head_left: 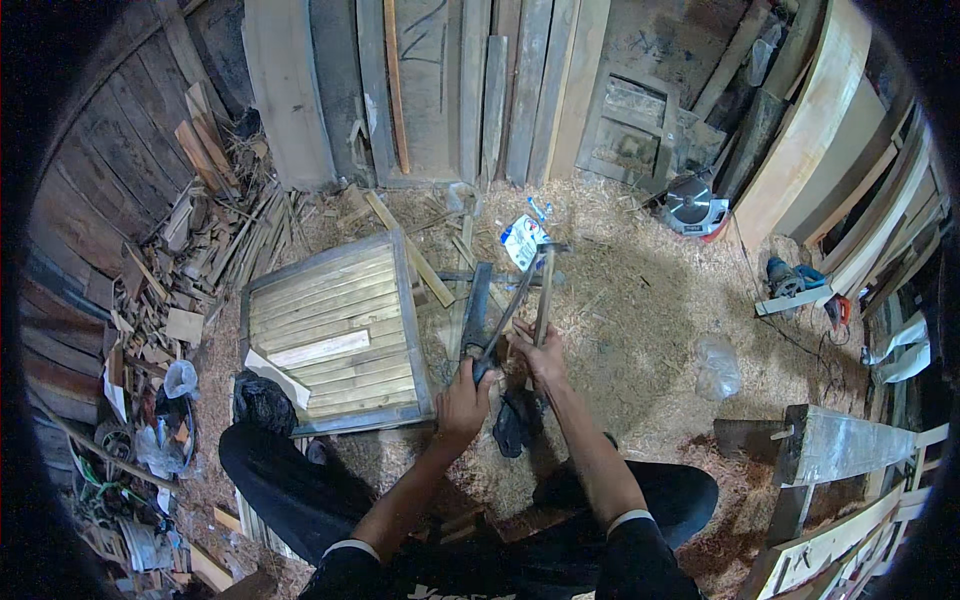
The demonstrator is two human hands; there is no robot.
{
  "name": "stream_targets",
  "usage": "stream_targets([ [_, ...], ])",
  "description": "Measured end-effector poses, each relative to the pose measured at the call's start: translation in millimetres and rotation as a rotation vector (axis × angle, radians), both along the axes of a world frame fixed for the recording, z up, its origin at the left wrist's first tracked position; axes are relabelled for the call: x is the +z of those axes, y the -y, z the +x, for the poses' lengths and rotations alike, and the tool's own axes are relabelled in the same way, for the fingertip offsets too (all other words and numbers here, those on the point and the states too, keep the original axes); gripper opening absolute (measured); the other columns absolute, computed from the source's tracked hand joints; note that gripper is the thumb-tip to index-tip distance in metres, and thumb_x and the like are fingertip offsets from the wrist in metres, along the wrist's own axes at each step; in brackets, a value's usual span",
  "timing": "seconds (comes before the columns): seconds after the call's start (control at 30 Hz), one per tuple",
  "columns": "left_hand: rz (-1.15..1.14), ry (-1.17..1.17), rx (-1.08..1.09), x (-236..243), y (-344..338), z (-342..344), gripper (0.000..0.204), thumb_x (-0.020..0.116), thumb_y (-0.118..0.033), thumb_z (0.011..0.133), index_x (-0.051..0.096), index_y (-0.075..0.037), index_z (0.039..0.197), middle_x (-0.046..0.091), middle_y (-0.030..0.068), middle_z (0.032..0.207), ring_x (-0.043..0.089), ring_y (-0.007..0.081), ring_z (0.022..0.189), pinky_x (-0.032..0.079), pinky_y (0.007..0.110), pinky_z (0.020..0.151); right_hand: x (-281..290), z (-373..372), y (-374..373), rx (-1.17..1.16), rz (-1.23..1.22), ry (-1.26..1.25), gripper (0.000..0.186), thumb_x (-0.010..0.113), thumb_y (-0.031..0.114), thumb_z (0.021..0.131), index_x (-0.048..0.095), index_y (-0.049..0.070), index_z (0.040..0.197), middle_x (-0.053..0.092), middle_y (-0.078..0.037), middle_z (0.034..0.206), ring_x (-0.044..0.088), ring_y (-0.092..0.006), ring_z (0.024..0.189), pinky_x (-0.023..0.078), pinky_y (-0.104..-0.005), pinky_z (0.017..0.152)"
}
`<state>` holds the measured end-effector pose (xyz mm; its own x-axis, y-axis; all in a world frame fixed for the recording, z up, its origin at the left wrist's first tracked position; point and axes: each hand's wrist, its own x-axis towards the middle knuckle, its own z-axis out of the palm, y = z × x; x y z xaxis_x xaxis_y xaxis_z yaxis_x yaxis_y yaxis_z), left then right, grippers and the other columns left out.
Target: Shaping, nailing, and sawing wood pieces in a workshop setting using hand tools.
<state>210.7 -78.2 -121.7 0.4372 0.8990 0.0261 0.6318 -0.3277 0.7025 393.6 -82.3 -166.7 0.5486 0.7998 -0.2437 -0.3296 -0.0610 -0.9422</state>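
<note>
My left hand (pixel 463 402) is closed round the dark handle of a long, thin metal tool (pixel 511 310) that slants up and to the right; its exact kind is unclear. In my right hand (pixel 543 360) is the wooden handle of a hammer (pixel 545 295), head uppermost and pointing away from me. The far end of the thin tool reaches close to the hammer head; whether they touch I cannot tell. Just left of them lies a broad, dark, tapering blade (pixel 478 300), like a handsaw's. A black object (pixel 511 425) lies on the floor below my hands.
A slatted wooden panel (pixel 335 320) in a grey frame lies at my left, with a black bag (pixel 264 400) at its corner. A circular saw (pixel 692 205) and another power tool (pixel 790 280) sit at the right. Wood scraps (pixel 185 325) pile up far left; planks (pixel 285 90) lean behind.
</note>
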Motion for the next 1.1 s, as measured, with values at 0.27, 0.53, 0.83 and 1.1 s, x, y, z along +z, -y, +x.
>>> stream_targets([
  [0.27,0.109,0.111,0.046,-17,-5,0,0.046,0.054,-0.036,0.098,0.047,0.0,0.127,0.062,0.0311,0.102,0.061,0.051,0.087,0.048,0.056,0.072,-7,-10,-12,0.062,0.005,-0.109,0.054,0.079,0.0,0.078,0.042,-0.001,0.117,0.062,-0.018,0.124,0.061,-0.0233,0.113,0.052,-0.0328,0.094],
  [0.53,0.193,0.093,0.014,-5,0,0,0.041,0.058,-0.029,0.096,0.049,0.002,0.122,0.062,0.0276,0.096,0.061,0.0477,0.077,0.049,0.052,0.064,-6,-3,-17,0.027,0.02,0.007,0.054,0.08,-0.002,0.076,0.042,0.0,0.114,0.062,-0.017,0.124,0.061,-0.0221,0.11,0.054,-0.0346,0.089],
  [0.83,0.244,0.107,0.027,-11,3,0,0.043,0.058,-0.03,0.096,0.051,0.004,0.121,0.063,0.0265,0.097,0.062,0.0464,0.08,0.05,0.051,0.065,-1,-5,-18,-0.03,0.023,-0.072,0.05,0.078,-0.004,0.078,0.039,0.005,0.107,0.063,-0.014,0.117,0.061,-0.0201,0.103,0.052,-0.0334,0.09],
  [1.1,0.156,0.134,0.021,-16,2,-2,0.042,0.059,-0.029,0.096,0.051,0.003,0.122,0.063,0.0269,0.098,0.062,0.0474,0.083,0.05,0.052,0.07,8,-8,-18,-0.009,-0.077,-0.091,0.046,0.075,-0.006,0.08,0.039,0.006,0.107,0.063,-0.016,0.12,0.061,-0.0208,0.107,0.052,-0.0325,0.088],
])
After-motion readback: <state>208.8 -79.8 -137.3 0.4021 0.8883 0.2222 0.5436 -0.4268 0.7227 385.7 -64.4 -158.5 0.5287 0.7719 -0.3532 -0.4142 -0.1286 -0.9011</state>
